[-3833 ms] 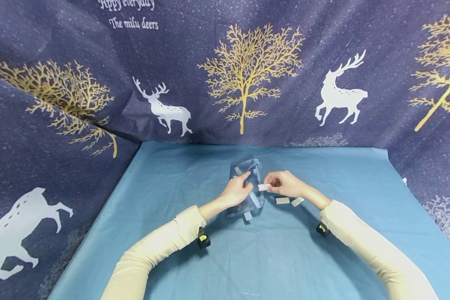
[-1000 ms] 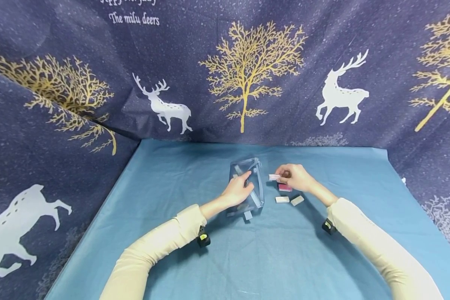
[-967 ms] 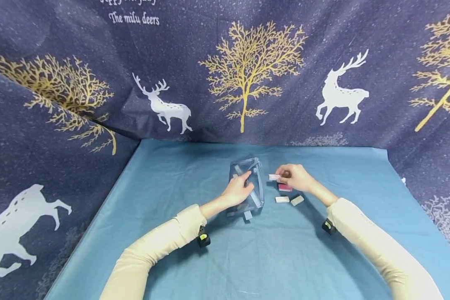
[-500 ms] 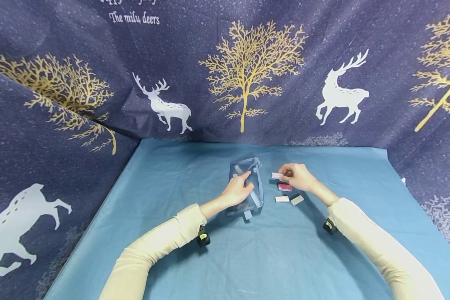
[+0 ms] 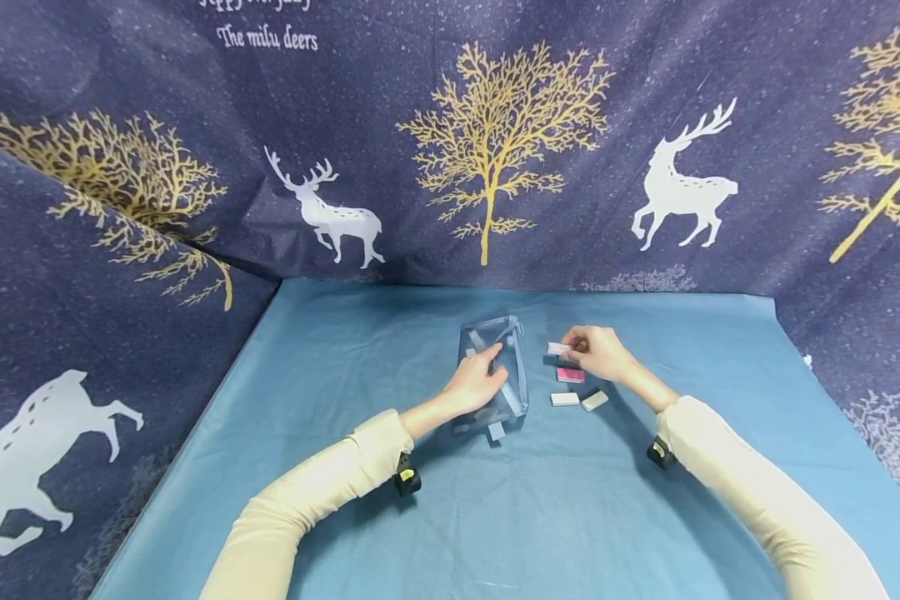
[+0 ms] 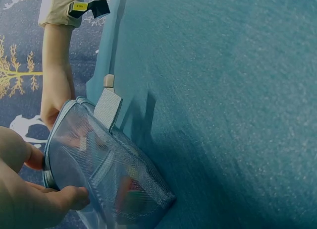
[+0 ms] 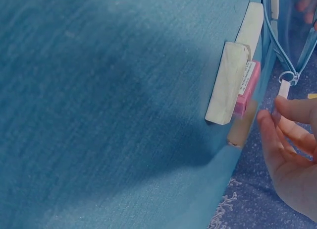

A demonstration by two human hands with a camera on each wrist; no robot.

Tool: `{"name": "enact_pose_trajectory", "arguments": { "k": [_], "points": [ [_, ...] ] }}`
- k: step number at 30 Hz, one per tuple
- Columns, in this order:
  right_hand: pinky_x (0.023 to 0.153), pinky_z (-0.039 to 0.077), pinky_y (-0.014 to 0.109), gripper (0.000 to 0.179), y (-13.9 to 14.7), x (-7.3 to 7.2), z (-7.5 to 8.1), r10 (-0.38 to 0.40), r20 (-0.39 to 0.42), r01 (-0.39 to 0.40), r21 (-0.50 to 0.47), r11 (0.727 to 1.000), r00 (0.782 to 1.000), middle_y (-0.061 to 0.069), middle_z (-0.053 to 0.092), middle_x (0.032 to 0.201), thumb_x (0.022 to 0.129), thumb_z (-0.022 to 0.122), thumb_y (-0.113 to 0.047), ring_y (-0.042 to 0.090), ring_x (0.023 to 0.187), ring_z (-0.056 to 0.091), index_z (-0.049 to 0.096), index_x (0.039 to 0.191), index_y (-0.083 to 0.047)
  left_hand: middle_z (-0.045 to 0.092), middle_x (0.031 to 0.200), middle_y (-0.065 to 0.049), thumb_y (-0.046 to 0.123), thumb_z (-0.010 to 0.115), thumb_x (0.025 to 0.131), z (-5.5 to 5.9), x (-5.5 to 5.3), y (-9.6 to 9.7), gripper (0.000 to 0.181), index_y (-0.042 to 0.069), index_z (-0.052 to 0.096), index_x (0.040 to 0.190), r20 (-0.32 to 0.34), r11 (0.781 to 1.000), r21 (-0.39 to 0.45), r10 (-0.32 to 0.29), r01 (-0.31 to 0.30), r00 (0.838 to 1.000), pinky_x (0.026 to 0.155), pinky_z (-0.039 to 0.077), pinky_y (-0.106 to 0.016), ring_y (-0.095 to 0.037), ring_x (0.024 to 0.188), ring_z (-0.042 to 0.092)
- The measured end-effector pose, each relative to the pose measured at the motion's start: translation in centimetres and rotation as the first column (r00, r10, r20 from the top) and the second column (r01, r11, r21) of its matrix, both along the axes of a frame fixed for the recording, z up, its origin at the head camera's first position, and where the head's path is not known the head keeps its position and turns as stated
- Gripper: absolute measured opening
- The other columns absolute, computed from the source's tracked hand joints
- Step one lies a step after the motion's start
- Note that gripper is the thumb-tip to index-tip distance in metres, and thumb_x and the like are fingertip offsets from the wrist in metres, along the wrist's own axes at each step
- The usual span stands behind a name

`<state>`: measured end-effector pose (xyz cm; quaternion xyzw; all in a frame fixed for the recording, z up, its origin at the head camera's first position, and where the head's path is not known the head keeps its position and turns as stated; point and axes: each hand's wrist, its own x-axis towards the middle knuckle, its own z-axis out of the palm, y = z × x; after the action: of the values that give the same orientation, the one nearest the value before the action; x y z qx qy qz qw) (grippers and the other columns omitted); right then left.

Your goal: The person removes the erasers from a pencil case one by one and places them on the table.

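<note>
The right hand [image 5: 596, 353] pinches a white block [image 5: 558, 348] near a pink block [image 5: 570, 376]; 2 pale blocks [image 5: 566, 399] lie farther off. To its left, the left hand [image 5: 471, 385], thumb and index apart, touches a mesh pouch [image 5: 512, 400], grip unclear. A slack pinch could drop the white block.

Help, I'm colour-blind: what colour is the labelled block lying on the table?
The labelled block is pink, clearest in the right wrist view.

Head view [image 5: 521, 383]: high, facing forward and down. Wrist views: close — all three catch the mesh bag [image 6: 106, 162]
</note>
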<state>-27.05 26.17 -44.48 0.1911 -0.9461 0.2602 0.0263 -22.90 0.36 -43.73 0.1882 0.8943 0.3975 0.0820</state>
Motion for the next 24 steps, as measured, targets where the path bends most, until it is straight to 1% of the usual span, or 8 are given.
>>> {"name": "enact_pose_trajectory", "arguments": {
  "k": [7, 14, 20, 24],
  "points": [
    [0.060, 0.048, 0.030, 0.012, 0.2, -0.2, 0.1, -0.026, 0.004, 0.026, -0.005, 1.000, 1.000, 0.008, 0.068, 0.082, 0.083, 0.060, -0.009, 0.012, 0.067, 0.060, 0.065, 0.093, -0.006, 0.032, 0.044, 0.007, 0.018, 0.044, 0.088, 0.0, 0.0, 0.0, 0.054, 0.005, 0.036, 0.140, -0.005, 1.000, -0.002, -0.004, 0.004, 1.000, 0.035, 0.023, -0.020, -0.006, 0.034, 0.023],
    [0.062, 0.047, 0.032, 0.012, 0.5, -0.4, 0.0, -0.059, -0.024, 0.059, 0.007, 0.998, 0.998, 0.009, 0.067, 0.081, 0.082, 0.059, -0.007, 0.015, 0.067, 0.059, 0.066, 0.093, -0.005, 0.031, 0.044, 0.007, 0.019, 0.043, 0.088, 0.0, 0.0, -0.1, 0.054, 0.006, 0.035, 0.141, 0.003, 1.000, 0.000, -0.006, 0.006, 1.000, 0.035, 0.024, -0.020, -0.007, 0.035, 0.024],
    [0.065, 0.049, 0.037, 0.014, 0.7, -0.2, 0.2, -0.068, 0.007, 0.068, 0.000, 0.998, 0.998, 0.012, 0.067, 0.083, 0.084, 0.060, -0.010, 0.019, 0.071, 0.061, 0.064, 0.094, -0.002, 0.032, 0.045, 0.006, 0.020, 0.043, 0.089, -0.3, 0.1, -0.1, 0.054, 0.008, 0.035, 0.141, 0.014, 1.000, 0.002, -0.003, 0.003, 1.000, 0.035, 0.024, -0.020, -0.008, 0.034, 0.024],
    [0.068, 0.050, 0.041, 0.016, 1.1, -0.3, 0.1, -0.088, 0.011, 0.088, -0.005, 0.996, 0.996, 0.014, 0.066, 0.085, 0.083, 0.061, -0.010, 0.024, 0.074, 0.062, 0.063, 0.096, -0.001, 0.032, 0.045, 0.007, 0.020, 0.043, 0.089, -0.1, 0.2, -0.1, 0.055, 0.008, 0.035, 0.141, 0.010, 1.000, 0.001, -0.001, 0.001, 1.000, 0.035, 0.024, -0.020, -0.007, 0.035, 0.025]
  ]
}}
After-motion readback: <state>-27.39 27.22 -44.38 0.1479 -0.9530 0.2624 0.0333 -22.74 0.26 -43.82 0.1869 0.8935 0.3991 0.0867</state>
